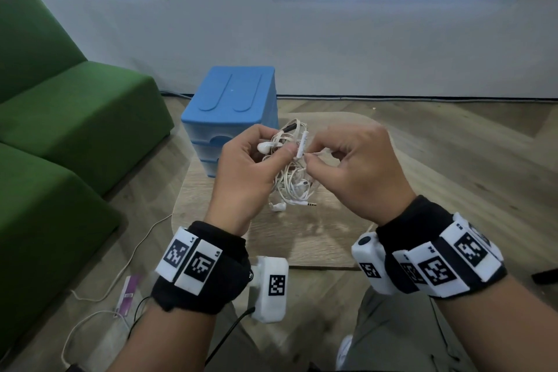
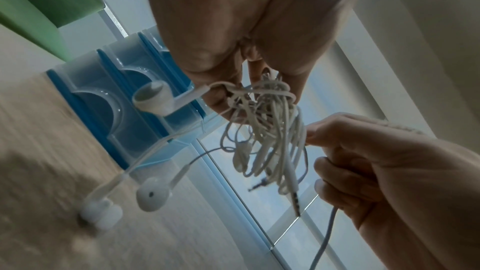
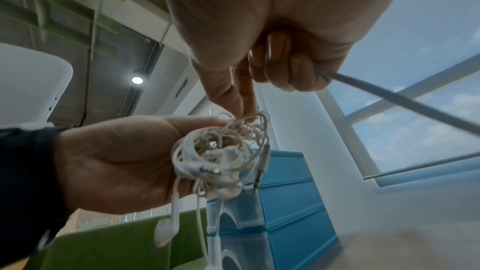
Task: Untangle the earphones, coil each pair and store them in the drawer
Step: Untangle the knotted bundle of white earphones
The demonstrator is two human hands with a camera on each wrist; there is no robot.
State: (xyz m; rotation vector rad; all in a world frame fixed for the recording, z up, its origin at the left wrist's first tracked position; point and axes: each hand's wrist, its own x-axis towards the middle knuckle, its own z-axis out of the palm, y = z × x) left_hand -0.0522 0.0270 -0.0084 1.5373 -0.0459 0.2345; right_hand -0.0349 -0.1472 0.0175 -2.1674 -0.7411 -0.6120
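Wooden table (image 1: 332, 238) beneath, blue drawers (image 1: 232, 106) at its far edge, sofa (image 1: 60, 118) off to the left. Earphones (image 1: 291, 172) up in the air, one white tangle, not yet separated. Left hand (image 1: 250, 166) curled round the bundle, thumb pressing on top. Right hand (image 1: 347, 166) pinching a single strand beside the remote. Best done by following one plug back through the loops, easing gently, never yanking tight; probably early in the untangling.
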